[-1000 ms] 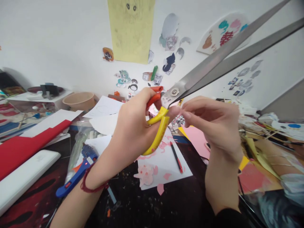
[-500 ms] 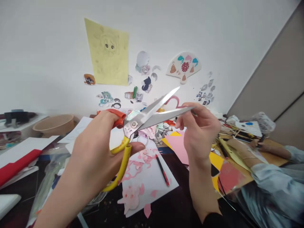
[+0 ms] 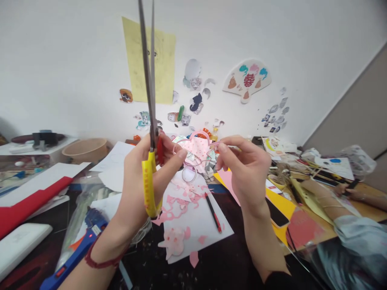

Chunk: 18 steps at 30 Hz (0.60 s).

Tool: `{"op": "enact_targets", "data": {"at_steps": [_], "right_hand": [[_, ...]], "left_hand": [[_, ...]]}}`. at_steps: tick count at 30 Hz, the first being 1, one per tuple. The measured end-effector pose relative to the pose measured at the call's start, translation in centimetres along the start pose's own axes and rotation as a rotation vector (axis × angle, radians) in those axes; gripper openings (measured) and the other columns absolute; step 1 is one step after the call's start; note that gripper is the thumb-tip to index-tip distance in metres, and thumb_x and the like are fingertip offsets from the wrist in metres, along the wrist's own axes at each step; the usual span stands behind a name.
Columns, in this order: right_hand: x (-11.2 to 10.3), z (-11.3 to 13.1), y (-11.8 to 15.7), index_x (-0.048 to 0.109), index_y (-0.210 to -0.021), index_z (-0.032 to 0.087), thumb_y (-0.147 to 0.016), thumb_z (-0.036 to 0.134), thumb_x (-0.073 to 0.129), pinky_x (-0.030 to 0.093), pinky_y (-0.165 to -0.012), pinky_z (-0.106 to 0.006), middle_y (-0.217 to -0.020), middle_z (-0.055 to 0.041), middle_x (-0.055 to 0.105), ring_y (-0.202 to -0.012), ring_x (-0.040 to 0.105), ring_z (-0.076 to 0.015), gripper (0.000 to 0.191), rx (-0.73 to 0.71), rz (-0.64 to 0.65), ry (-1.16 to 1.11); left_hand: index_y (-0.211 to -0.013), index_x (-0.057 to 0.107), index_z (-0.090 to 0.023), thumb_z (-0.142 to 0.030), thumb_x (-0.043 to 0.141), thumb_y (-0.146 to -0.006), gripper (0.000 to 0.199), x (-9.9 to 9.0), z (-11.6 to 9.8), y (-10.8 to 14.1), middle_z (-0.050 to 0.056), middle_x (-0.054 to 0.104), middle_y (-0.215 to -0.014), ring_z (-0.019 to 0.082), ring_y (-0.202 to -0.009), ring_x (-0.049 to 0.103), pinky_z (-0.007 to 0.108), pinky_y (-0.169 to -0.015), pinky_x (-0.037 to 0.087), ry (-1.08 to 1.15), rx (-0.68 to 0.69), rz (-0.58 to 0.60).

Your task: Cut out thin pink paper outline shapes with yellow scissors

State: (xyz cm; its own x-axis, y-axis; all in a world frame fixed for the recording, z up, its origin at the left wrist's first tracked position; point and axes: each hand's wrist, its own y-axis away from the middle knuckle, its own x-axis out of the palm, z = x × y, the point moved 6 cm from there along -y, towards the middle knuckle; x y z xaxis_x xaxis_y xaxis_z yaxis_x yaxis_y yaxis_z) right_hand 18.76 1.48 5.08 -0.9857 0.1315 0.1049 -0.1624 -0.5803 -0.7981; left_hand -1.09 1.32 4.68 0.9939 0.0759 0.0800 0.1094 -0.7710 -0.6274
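Observation:
My left hand (image 3: 142, 177) holds a pair of scissors (image 3: 152, 92) with yellow and red handles, its blades pointing up and nearly together. Thumb and fingers of my right hand (image 3: 246, 173) are pinched on the end of a thin, curved pink strip (image 3: 200, 133). This strip arches towards my left fingertips, which seem to touch its other end. Below the hands, pink cut-out pieces (image 3: 175, 241) lie on a white sheet (image 3: 208, 237), alongside a black and red pen (image 3: 213, 213).
To the left are a blue glue gun (image 3: 78, 249), a red strip (image 3: 36, 201) and a brown bowl (image 3: 84, 151). On the right, a phone (image 3: 276, 213) lies on yellow paper. Another person's sleeved arm (image 3: 359, 237) rests at far right. A wall with stickers stands behind.
The scissors have swung from pointing right, with blades spread, to upright with blades nearly together. My left fingers have come towards the pink strip; my right hand stays pinched on it.

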Motion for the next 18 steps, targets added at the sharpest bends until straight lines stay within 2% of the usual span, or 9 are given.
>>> {"op": "enact_targets", "data": {"at_steps": [5,10,18], "right_hand": [[0.3,-0.7,-0.1,0.078,-0.084,0.023,-0.085,0.023,0.077,0.045,-0.045,-0.022,-0.084,0.0017,0.071,-0.048,0.057,-0.0039,0.001,0.075,0.047,-0.049],[0.5,-0.9,0.1,0.078,-0.082,0.023,-0.084,0.024,0.078,0.043,-0.045,-0.022,-0.081,0.0024,0.07,-0.047,0.058,-0.0041,0.002,0.123,0.089,-0.079],[0.1,-1.0,0.0,0.079,-0.085,0.025,-0.083,0.027,0.079,0.041,-0.046,-0.022,-0.077,0.0024,0.07,-0.046,0.056,-0.0046,0.003,0.173,0.107,-0.042]], "left_hand": [[-0.074,0.057,-0.019,-0.023,0.081,-0.076,0.024,-0.6,0.2,-0.3,-0.002,0.057,-0.075,0.011,-0.068,0.055,0.025,-0.061,0.046,0.045,-0.021,0.009],[-0.072,0.056,-0.019,-0.022,0.081,-0.077,0.025,-1.2,0.7,-0.7,-0.003,0.054,-0.073,0.01,-0.067,0.053,0.025,-0.062,0.045,0.088,-0.014,0.026],[-0.074,0.056,-0.02,-0.018,0.079,-0.078,0.024,-1.3,-0.4,-0.5,-0.003,0.053,-0.075,0.011,-0.07,0.054,0.027,-0.067,0.046,0.103,-0.003,-0.017]]}}
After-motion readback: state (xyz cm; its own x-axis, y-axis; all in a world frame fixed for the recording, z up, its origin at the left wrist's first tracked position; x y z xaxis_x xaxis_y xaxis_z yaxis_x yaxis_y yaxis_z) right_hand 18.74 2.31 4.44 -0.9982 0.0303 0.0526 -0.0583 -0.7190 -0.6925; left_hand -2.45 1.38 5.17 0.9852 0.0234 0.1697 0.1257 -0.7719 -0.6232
